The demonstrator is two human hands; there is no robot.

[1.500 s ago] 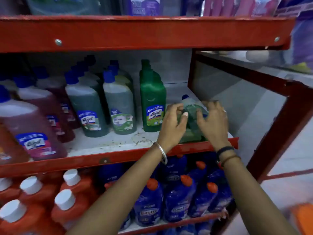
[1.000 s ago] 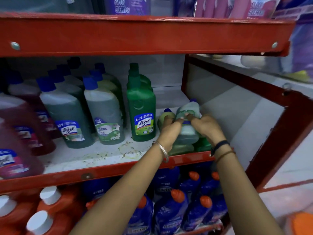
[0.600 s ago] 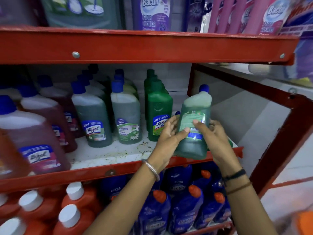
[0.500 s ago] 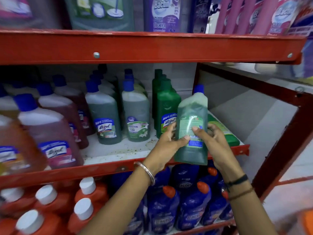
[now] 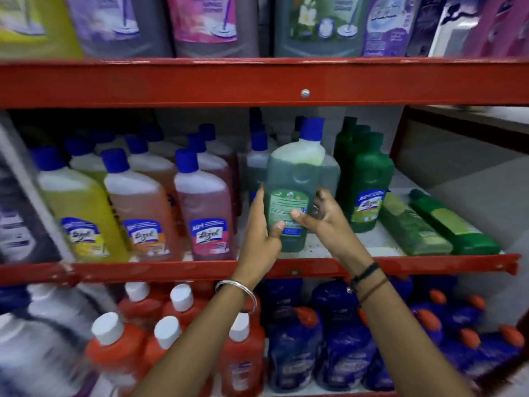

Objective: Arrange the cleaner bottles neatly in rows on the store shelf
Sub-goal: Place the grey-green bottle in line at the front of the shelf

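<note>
Left hand [image 5: 262,236]: curled round the left edge and lower front of the green cleaner bottle [image 5: 292,193], thumb across its label; steel bangle [image 5: 236,292] on the wrist.

Right hand [image 5: 323,222]: fingers spread and half open, thumb tip pressed to the same bottle's lower label, remaining fingers curved beside its right edge; whether they touch it cannot be told. Dark bands [image 5: 367,277] on the wrist.

Green cleaner bottle: upright, blue cap on top, back label toward the camera, base at or just above the white middle shelf [image 5: 357,247] near its red front lip; contact with the board cannot be told.

Left of the held bottle: rows of blue-capped bottles, pink [image 5: 204,207], orange [image 5: 140,213] and yellow [image 5: 77,213] at the front.

Behind it: further blue-capped green bottles, partly hidden.

Right of it: a file of dark green bottles [image 5: 369,184], upright; beyond these, two green bottles lying flat [image 5: 429,224] on the board.

Below it: red bottles with white caps [image 5: 160,333] and blue bottles with orange caps [image 5: 337,351].

Above it: large labelled containers [image 5: 200,24] on the top shelf, blurred.
</note>
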